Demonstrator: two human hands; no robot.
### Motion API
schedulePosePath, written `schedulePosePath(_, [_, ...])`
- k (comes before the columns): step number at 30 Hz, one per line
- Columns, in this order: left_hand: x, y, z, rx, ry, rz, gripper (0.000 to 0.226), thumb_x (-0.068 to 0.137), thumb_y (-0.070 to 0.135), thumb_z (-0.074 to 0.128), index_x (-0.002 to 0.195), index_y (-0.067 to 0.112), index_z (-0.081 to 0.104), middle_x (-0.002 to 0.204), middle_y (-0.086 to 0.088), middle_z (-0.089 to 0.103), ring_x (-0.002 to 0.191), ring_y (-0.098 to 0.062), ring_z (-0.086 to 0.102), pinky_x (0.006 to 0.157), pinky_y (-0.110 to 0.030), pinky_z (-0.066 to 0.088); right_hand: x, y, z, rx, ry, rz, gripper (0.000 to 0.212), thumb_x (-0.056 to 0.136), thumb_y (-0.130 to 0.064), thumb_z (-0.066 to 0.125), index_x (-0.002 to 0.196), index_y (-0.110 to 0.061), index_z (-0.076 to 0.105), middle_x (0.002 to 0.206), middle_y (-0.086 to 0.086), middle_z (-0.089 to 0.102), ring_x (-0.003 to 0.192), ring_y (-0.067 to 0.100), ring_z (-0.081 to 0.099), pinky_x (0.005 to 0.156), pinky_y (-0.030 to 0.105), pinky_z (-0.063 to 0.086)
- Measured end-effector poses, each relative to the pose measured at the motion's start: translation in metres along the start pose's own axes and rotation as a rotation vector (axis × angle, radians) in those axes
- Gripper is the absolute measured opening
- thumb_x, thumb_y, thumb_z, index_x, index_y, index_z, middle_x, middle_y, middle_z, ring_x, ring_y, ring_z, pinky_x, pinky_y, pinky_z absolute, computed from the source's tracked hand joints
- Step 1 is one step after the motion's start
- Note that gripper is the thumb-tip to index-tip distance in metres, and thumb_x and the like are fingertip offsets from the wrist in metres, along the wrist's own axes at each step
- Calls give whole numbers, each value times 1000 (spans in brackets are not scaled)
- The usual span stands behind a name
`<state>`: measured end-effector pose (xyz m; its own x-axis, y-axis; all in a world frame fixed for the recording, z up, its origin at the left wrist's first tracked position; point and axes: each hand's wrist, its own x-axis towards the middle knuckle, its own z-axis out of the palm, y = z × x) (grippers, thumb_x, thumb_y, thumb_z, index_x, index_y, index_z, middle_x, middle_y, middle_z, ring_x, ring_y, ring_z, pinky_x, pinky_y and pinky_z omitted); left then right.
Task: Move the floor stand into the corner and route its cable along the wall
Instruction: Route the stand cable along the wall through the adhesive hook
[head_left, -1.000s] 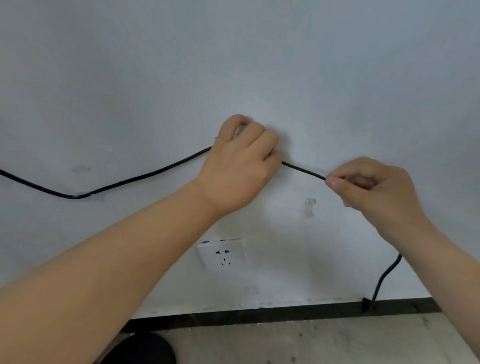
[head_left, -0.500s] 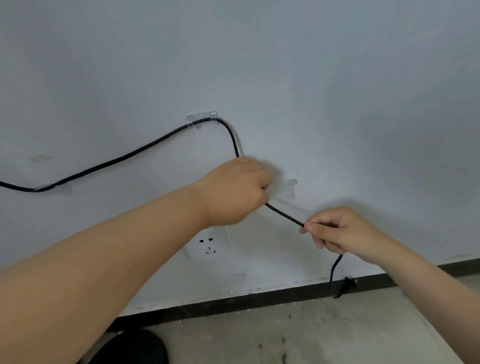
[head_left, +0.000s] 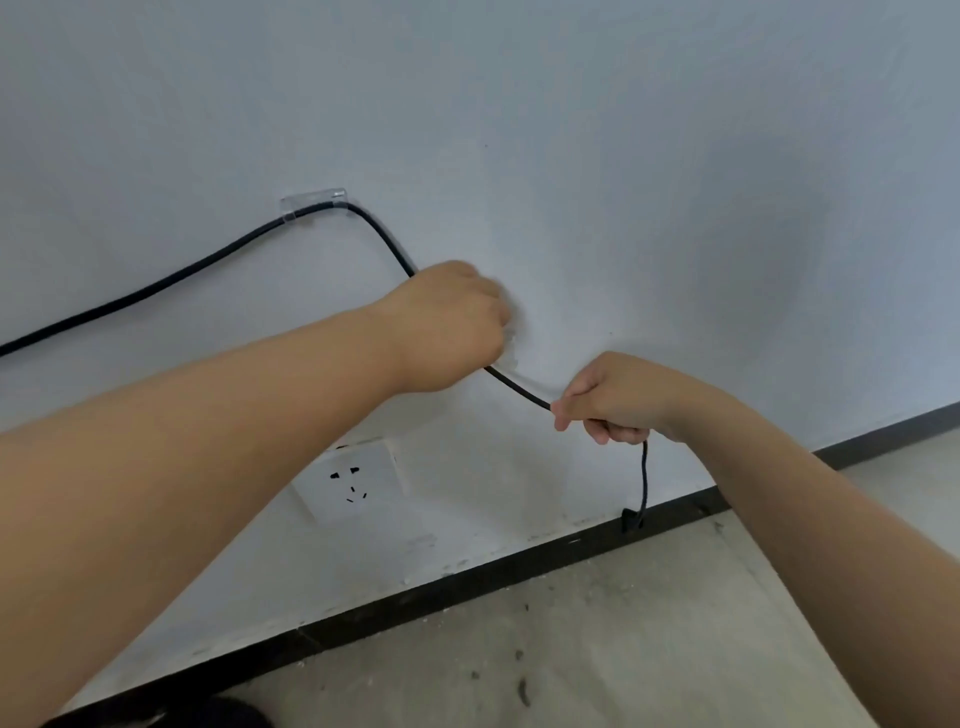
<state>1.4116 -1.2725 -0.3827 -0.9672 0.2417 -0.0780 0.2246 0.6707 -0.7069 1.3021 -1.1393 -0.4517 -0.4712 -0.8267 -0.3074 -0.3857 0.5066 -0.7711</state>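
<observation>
A black cable (head_left: 171, 280) runs up along the white wall from the left edge into a clear clip (head_left: 313, 205), then bends down. My left hand (head_left: 452, 322) presses the cable against the wall at a second clear clip (head_left: 511, 345), which the hand mostly hides. My right hand (head_left: 613, 397) pinches the cable further along, to the lower right. From that hand the cable hangs down to its black plug (head_left: 629, 519) at the skirting. The floor stand itself is out of view.
A white wall socket (head_left: 350, 480) sits below my left forearm. A black skirting board (head_left: 467, 579) runs along the foot of the wall above the grey concrete floor (head_left: 597, 649). A dark rounded object (head_left: 218, 714) shows at the bottom edge.
Both hands have moved down the wall from the upper clip, where the cable now stays held. My left hand now presses the cable at the lower clip.
</observation>
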Motion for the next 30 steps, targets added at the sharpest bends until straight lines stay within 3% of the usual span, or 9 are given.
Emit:
schedulePosePath(2, [-1,1,0,-14,92,39,25,39,-8,82,40,5,61,42,-9,62,44,-24,61,47,-23,55,1,2,2,-24,18,1,25,87,-20,53,65,-12,63,43,0,47,19,5,28,27,12,24])
schedulePosePath(4, [-1,3,-1,-50,95,-13,30,32,-12,85,37,2,59,36,-12,58,36,-25,57,39,-24,54,0,9,3,-2,63,-7,27,87,-19,53,63,-14,62,44,0,47,19,5,27,27,11,24])
schedulePosePath(8, [16,9,1,-85,-156,-236,14,82,-6,54,91,4,59,88,-13,66,79,-29,58,62,-31,46,3,21,4,126,147,-46,30,86,-20,54,57,-17,61,25,-9,44,20,4,27,29,10,23])
schedulePosePath(14, [32,6,-3,-22,-335,-220,16,88,-1,45,97,4,58,102,-10,59,73,-23,36,40,-22,14,16,31,3,152,271,-170,23,85,-18,55,69,-6,67,41,-5,50,22,2,35,27,6,23])
schedulePosePath(16, [28,7,-4,108,-153,-80,5,75,4,67,80,5,67,83,-10,66,60,-22,46,37,-20,28,20,38,1,172,352,-236,22,84,-19,57,75,-2,68,45,-3,50,27,-2,39,30,5,28])
schedulePosePath(19, [21,11,-10,156,-28,88,26,39,2,86,41,8,62,46,-5,62,36,-20,56,31,-13,41,28,46,1,171,391,-301,20,83,-20,60,72,-6,68,46,-4,50,33,-4,43,34,4,30])
schedulePosePath(22, [23,14,-3,238,-3,108,23,43,3,79,40,16,60,46,2,61,42,-15,58,36,-14,42,36,55,3,178,533,-384,16,80,-19,64,66,-12,68,48,-7,52,42,-5,49,43,3,34])
schedulePosePath(26, [20,15,-4,275,46,88,21,47,0,72,42,17,60,44,3,58,41,-15,55,41,-14,43,42,70,20,70,825,-562,17,80,-13,63,68,-1,67,58,7,60,55,19,51,56,14,38])
schedulePosePath(30, [14,14,-1,248,114,49,20,55,0,66,46,18,64,42,4,57,39,-14,53,42,-13,42,52,79,55,73,897,-580,21,80,-13,56,71,4,65,58,18,62,56,17,50,54,26,35])
